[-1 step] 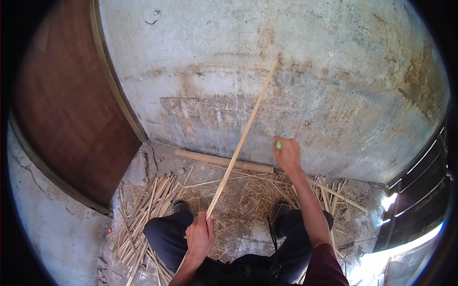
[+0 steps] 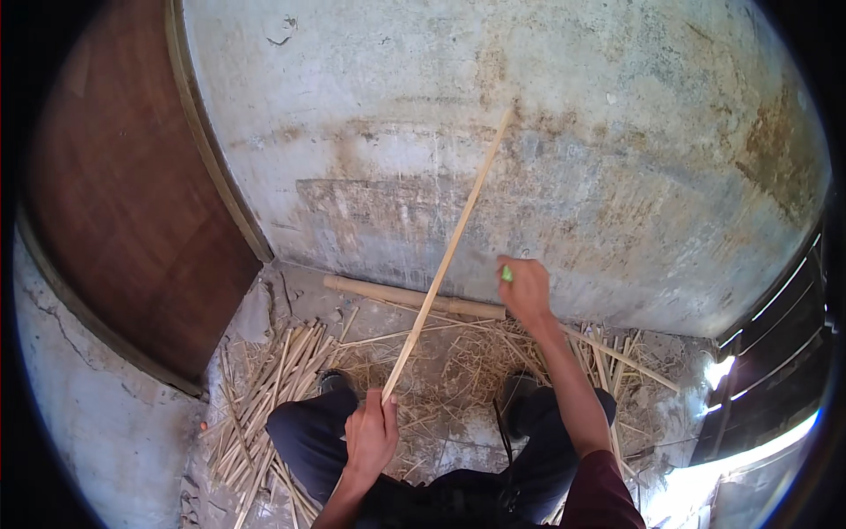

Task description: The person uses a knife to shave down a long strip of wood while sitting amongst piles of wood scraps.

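My left hand (image 2: 371, 434) is closed around the lower end of a long, pale bamboo strip (image 2: 438, 278). The strip slants up and to the right, its far end showing against the wall. To the right of the strip and apart from it, my right hand (image 2: 527, 291) is raised in a fist. A bright green handle (image 2: 507, 274) shows at its fingers; the rest of that tool is too blurred to make out.
Many split strips (image 2: 263, 410) lie heaped beside my left leg, with more (image 2: 621, 361) on the right. A bamboo pole (image 2: 414, 298) rests along the foot of the stained wall (image 2: 564, 176). Shavings (image 2: 458, 379) litter the floor between my feet. A brown door (image 2: 132, 185) stands at left.
My right hand has shifted slightly left and down with the green-handled tool, closer to the strip. The left hand and the strip stay almost in place.
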The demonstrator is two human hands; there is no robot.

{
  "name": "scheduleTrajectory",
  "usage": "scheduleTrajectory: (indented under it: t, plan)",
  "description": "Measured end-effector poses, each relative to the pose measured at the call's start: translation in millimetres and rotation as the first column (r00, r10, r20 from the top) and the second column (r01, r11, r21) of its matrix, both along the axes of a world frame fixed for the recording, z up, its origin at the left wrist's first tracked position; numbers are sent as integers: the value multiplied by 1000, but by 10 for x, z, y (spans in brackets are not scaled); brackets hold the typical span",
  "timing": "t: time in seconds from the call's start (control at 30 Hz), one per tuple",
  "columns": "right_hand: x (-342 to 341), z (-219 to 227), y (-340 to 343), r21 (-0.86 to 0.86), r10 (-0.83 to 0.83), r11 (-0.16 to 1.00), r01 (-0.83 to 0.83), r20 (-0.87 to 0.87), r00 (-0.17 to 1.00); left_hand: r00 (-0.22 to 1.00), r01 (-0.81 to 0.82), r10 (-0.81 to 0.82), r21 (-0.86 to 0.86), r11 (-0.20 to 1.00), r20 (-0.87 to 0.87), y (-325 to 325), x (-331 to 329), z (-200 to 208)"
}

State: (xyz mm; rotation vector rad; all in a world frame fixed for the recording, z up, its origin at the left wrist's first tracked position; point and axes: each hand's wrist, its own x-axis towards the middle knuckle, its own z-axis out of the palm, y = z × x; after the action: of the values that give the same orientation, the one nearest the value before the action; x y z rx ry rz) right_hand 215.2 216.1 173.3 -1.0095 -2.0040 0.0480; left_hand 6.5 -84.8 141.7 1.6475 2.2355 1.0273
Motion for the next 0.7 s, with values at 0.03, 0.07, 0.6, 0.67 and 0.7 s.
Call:
scheduleTrajectory:
  t: [0.03, 0.07, 0.6, 0.67, 0.7]
  plan:
    - [-65, 6, -117, -3, -4, 1000, 4, 2, 1000, 998, 30, -30, 10, 1000, 54, 30, -5, -15]
    - [-117, 18, -197, -40, 87, 995, -87, 6, 996, 992, 57, -60, 24, 998, 108, 63, -5, -12]
    - [-478, -225, -728, -39, 321, 947, -319, 110, 940, 949, 155, -153, 17, 988, 276, 159, 116, 327]
    - [-483, -221, -729, -21, 324, 946, -323, 120, 939, 929, 143, -169, 103, 984, 328, 176, 103, 254]
    - [-486, -218, -729, -4, 325, 945, -327, 129, 937, 929, 142, -169, 103, 984, 328, 178, 104, 232]
